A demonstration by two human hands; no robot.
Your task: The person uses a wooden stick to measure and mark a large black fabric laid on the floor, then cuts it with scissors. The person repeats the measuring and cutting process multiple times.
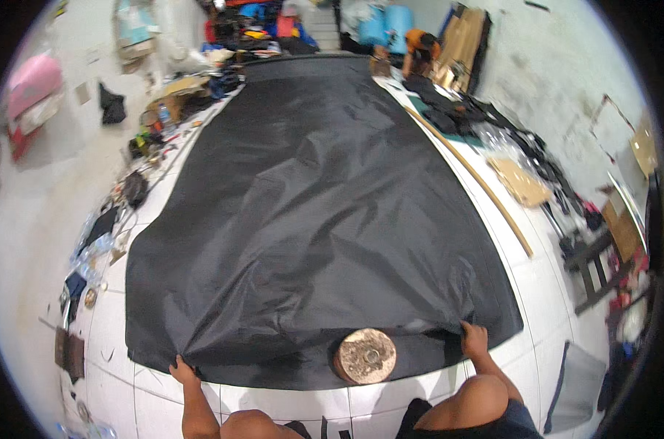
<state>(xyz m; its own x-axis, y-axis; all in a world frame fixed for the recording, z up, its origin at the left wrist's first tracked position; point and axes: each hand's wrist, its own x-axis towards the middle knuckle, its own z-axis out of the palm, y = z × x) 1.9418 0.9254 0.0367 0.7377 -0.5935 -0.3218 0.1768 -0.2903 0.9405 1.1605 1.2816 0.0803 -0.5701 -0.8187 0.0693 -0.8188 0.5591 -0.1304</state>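
A long sheet of black fabric (317, 205) lies spread over the floor, with creases fanning out from both of my hands. At its near left corner, my left hand (184, 370) is closed on the fabric's edge. Farther right, my right hand (474, 339) grips the same sheet near its right corner and pulls up a fold. Between them, close to the near edge, a round block (366, 355) with a worn, stained top rests on the fabric. My bent knees show below the near edge.
White floor tiles (288, 399) surround the sheet. A long tan pole (478, 179) lies along its right side. Beyond it are cardboard (518, 181) and dark cloth. Tools and clutter (138, 186) line the left. At the far right, a person in orange (422, 45) bends down.
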